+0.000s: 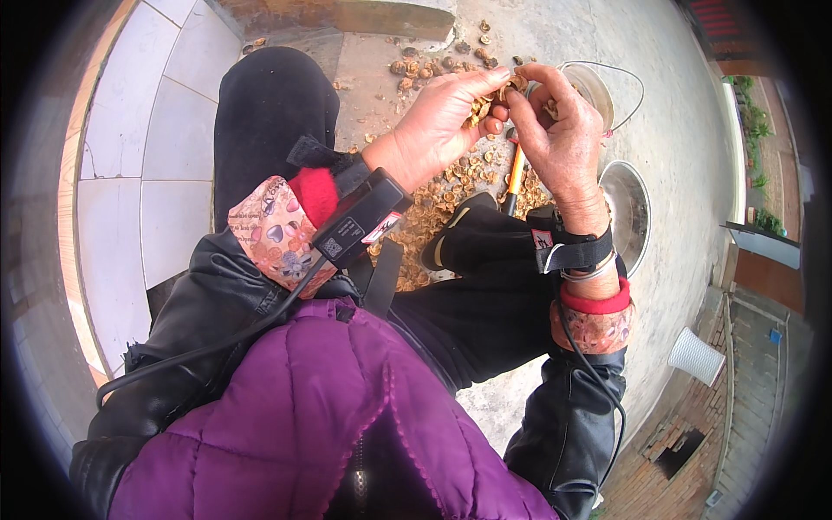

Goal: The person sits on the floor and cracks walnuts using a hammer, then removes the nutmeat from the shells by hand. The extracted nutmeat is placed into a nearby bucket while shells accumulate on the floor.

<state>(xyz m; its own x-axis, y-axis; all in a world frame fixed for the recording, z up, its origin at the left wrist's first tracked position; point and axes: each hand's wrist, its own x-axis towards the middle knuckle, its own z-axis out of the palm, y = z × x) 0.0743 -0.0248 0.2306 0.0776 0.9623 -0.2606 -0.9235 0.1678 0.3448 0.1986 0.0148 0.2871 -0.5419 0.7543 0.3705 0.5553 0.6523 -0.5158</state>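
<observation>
My left hand [442,120] is cupped around several cracked walnut pieces [480,109]. Against it, the thumb and fingers of my right hand [562,120] grip a piece of walnut shell [517,83] above the left fingertips. More walnut bits show in the curl of my right palm. Below both hands, a hammer with an orange and black handle [517,172] leans among broken walnut shells [416,247] scattered over the ground. Whole walnuts [413,67] lie beyond my left hand. A pail with a wire handle [597,88] stands behind my right hand, which partly hides it.
A metal basin [634,214] stands to the right of my right wrist. My shoe [455,227] rests among the shells. White tiles [175,143] lie at the left, and a white ribbed container [697,356] is at the lower right. Cables run along both sleeves.
</observation>
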